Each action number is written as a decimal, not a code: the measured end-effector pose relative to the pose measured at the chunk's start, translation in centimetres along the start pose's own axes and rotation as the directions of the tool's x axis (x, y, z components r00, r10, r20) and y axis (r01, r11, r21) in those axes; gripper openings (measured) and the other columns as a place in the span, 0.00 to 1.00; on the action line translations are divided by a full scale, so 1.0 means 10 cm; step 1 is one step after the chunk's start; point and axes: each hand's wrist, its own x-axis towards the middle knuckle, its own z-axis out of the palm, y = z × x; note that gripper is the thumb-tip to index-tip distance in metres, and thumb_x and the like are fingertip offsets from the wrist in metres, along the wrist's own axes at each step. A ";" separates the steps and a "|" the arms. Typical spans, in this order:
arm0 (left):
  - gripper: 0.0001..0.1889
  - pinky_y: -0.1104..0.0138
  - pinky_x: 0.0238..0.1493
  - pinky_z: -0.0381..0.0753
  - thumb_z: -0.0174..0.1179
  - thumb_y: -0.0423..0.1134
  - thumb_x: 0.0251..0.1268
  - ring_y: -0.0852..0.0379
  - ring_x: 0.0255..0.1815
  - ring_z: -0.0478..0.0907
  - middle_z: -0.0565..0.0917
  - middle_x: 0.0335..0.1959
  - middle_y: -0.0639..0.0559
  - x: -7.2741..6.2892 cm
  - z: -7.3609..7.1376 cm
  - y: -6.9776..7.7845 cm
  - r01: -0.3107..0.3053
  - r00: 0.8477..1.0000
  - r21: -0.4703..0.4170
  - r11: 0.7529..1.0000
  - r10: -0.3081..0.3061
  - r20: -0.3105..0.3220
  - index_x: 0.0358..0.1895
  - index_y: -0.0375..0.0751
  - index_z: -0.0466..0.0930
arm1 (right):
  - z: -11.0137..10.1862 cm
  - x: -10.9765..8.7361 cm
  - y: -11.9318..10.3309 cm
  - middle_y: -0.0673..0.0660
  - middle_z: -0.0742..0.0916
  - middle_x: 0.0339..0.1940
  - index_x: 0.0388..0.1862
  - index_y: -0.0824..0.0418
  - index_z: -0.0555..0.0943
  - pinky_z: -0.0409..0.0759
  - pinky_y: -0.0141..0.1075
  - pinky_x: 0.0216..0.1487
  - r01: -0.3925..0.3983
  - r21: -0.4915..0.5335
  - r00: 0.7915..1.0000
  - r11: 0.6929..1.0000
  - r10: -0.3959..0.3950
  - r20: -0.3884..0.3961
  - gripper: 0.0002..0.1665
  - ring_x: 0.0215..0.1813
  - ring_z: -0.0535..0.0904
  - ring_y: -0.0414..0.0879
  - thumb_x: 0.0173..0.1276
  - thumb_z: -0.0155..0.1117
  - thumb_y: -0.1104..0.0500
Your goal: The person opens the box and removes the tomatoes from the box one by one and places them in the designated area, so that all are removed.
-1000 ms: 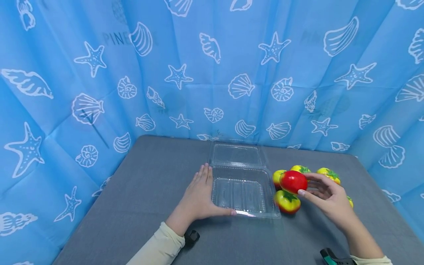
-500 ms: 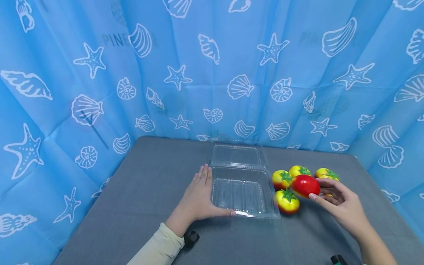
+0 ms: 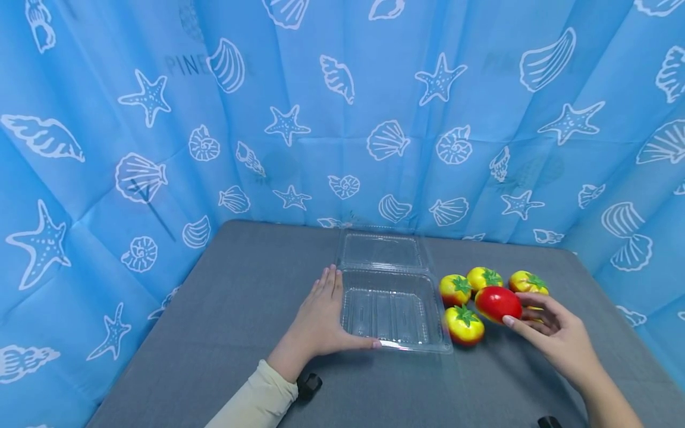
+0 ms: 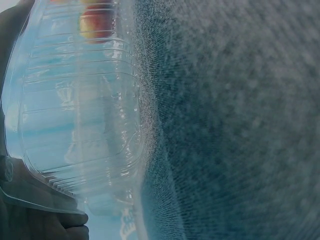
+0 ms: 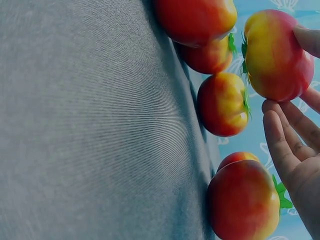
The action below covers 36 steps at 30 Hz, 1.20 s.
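My right hand [image 3: 559,336] pinches a red-and-yellow tomato [image 3: 497,304] between thumb and fingers, its smooth red underside turned up, above the table. In the right wrist view, the green leaves of this held tomato [image 5: 277,55] face down toward the table. Flat along the left side of a clear plastic clamshell box [image 3: 417,346] lie the straight fingers of my left hand [image 3: 320,321], the thumb touching its front rim. The lid [image 3: 382,249] of the box is folded back. Through the box wall [image 4: 75,110] in the left wrist view, some tomatoes show blurred.
Right of the box stand several more tomatoes, among them a front one [image 3: 464,325], a left one [image 3: 455,289] and two at the back [image 3: 484,277]. Grey cloth covers the table [image 3: 241,309]. A blue curtain [image 3: 321,154] with shell prints hangs behind.
My right hand has moved right and slightly toward me, carrying the tomato away from the box. My left hand and the box have stayed where they were.
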 end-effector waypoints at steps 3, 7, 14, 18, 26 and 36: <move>0.84 0.50 0.88 0.49 0.56 0.95 0.34 0.42 0.91 0.39 0.44 0.89 0.36 0.00 0.00 0.00 0.003 1.000 -0.001 1.000 -0.003 0.000 0.87 0.33 0.44 | 0.00 0.00 0.01 0.32 0.75 0.56 0.70 0.65 0.74 0.84 0.18 0.41 -0.007 -0.004 1.000 1.000 0.007 -0.003 0.34 0.46 0.78 0.22 0.72 0.76 0.55; 0.84 0.50 0.88 0.49 0.56 0.95 0.33 0.41 0.91 0.40 0.44 0.89 0.36 -0.01 0.00 0.00 0.007 1.000 -0.006 1.000 -0.007 -0.001 0.87 0.33 0.44 | 0.01 0.00 0.02 0.39 0.76 0.58 0.71 0.65 0.74 0.83 0.17 0.41 -0.023 -0.020 1.000 1.000 0.022 -0.013 0.35 0.46 0.77 0.21 0.72 0.76 0.54; 0.84 0.51 0.88 0.47 0.56 0.95 0.33 0.42 0.91 0.39 0.43 0.89 0.37 -0.02 0.00 0.00 0.013 1.000 -0.013 1.000 -0.013 0.007 0.87 0.34 0.43 | 0.02 0.01 0.02 0.50 0.77 0.61 0.71 0.65 0.74 0.82 0.17 0.41 -0.034 -0.033 0.999 0.999 0.034 -0.025 0.36 0.45 0.77 0.21 0.71 0.77 0.53; 0.84 0.51 0.88 0.48 0.56 0.95 0.33 0.41 0.91 0.39 0.43 0.89 0.37 -0.02 -0.01 0.01 0.011 1.000 -0.016 1.000 -0.011 0.005 0.87 0.34 0.43 | 0.02 0.01 0.03 0.49 0.77 0.60 0.71 0.65 0.73 0.83 0.17 0.40 -0.040 -0.033 0.999 0.999 0.039 -0.022 0.36 0.45 0.77 0.21 0.71 0.77 0.53; 0.84 0.51 0.88 0.47 0.57 0.95 0.33 0.42 0.91 0.39 0.43 0.89 0.37 -0.02 -0.02 0.02 0.019 1.000 -0.015 1.000 -0.019 0.007 0.87 0.34 0.43 | 0.01 0.01 0.03 0.46 0.79 0.57 0.70 0.65 0.74 0.83 0.18 0.40 -0.051 -0.040 0.999 0.998 0.050 -0.007 0.36 0.44 0.79 0.24 0.71 0.77 0.51; 0.84 0.51 0.88 0.47 0.56 0.96 0.34 0.41 0.91 0.40 0.43 0.89 0.36 0.00 -0.02 0.01 0.006 1.000 -0.001 1.000 -0.006 0.005 0.87 0.33 0.43 | 0.02 0.03 0.07 0.34 0.78 0.51 0.70 0.66 0.74 0.84 0.20 0.40 -0.038 -0.032 0.999 0.999 0.038 0.016 0.36 0.43 0.79 0.22 0.71 0.77 0.52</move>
